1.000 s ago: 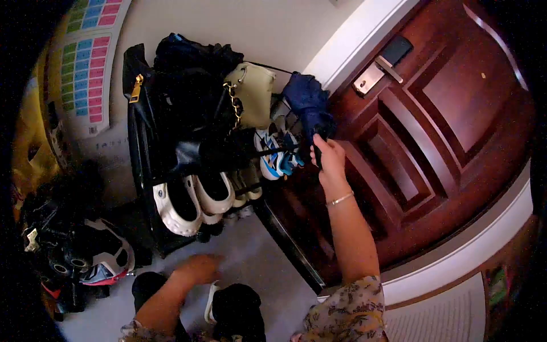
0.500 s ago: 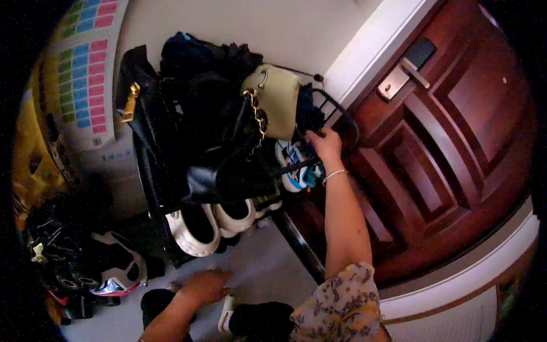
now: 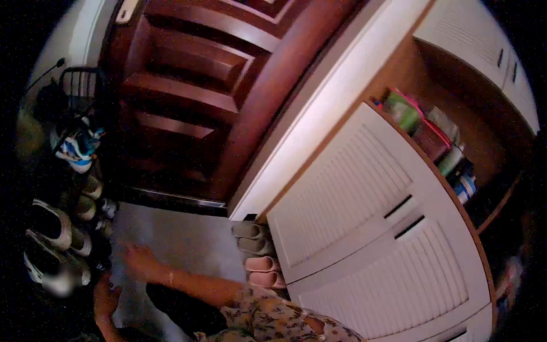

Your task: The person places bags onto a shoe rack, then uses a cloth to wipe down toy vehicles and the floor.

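we see the right hand (image 3: 138, 261) over the grey floor (image 3: 185, 242), its grip seemingly spread and holding nothing, though blurred. the left hand (image 3: 106, 299) hangs just beside it, lower in the view; its grip is too dim for us to tell. the pale shoes (image 3: 55, 226), nearest to the hands, lie at the left. beyond, we note pink slippers (image 3: 263, 271) beside the white cabinet (image 3: 353, 199), and a brown door (image 3: 194, 74).

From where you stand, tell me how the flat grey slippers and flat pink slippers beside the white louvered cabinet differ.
The grey slippers look duller and darker; the pink slippers look brighter. The grey pair lies nearer the dark red panelled door, the pink pair farther from it. Both pairs rest on the floor.
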Tool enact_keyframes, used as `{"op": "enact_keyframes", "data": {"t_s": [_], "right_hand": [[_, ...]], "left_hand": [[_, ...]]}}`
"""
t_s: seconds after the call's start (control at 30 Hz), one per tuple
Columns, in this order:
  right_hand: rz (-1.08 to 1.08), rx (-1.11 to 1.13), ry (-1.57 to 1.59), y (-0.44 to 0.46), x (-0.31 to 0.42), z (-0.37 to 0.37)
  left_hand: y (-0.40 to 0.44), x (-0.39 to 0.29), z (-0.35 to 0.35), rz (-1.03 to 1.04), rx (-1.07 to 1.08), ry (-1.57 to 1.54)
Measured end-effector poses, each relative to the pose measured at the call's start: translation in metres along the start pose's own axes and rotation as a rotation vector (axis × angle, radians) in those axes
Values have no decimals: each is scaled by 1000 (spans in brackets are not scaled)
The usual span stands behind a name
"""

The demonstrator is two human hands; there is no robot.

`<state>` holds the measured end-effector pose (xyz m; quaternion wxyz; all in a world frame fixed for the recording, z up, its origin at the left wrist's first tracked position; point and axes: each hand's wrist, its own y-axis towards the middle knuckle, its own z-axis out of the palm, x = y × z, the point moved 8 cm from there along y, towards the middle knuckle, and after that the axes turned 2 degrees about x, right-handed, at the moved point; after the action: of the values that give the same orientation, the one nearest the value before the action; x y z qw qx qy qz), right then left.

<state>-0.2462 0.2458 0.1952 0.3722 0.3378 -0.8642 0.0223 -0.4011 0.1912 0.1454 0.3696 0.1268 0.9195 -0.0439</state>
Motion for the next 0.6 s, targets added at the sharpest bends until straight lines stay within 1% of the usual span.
{"op": "enact_keyframes", "data": {"t_s": [0.03, 0.07, 0.1, 0.13, 0.17, 0.2, 0.23, 0.27, 0.3, 0.37, 0.4, 0.47, 0.5, 0.53, 0.6], "right_hand": [[101, 188, 7, -34, -26, 24], [154, 270, 17, -59, -47, 36], [206, 352, 23, -83, -68, 48], [241, 138, 35, -95, -86, 47], [277, -68, 70, -102, -83, 48], [289, -59, -157, -106, -80, 66], [301, -38, -374, -107, -69, 65], [253, -54, -378, -111, -37, 49], [208, -73, -392, -112, -12, 33], [209, 51, -421, -109, -8, 57], [229, 55, -384, -115, -6, 60], [145, -58, -319, -115, 13, 55], [143, -61, -285, -115, 14, 62], [121, -84, -252, -114, 20, 69], [86, -107, -206, -109, 28, 80]], "left_hand": [[5, 27, 23, -76, 51, -27], [12, 44, 43, -155, 103, -50], [20, 47, 51, -138, 109, -35], [20, 51, 54, -106, 104, 7], [9, 40, 48, -93, 106, 59], [-3, 21, 38, -17, -121, 197], [-9, 4, 25, 1, -193, 295], [-16, -13, 11, 12, -267, 392], [-15, 2, 7, -56, -187, 321], [-14, 28, 13, -164, -59, 152], [-26, 25, 21, -180, -25, 170], [-54, 24, 17, -341, 26, 434], [-65, 37, 18, -358, 38, 461], [-76, 55, 19, -336, 21, 424], [-88, 57, 12, -327, -4, 399]]}}
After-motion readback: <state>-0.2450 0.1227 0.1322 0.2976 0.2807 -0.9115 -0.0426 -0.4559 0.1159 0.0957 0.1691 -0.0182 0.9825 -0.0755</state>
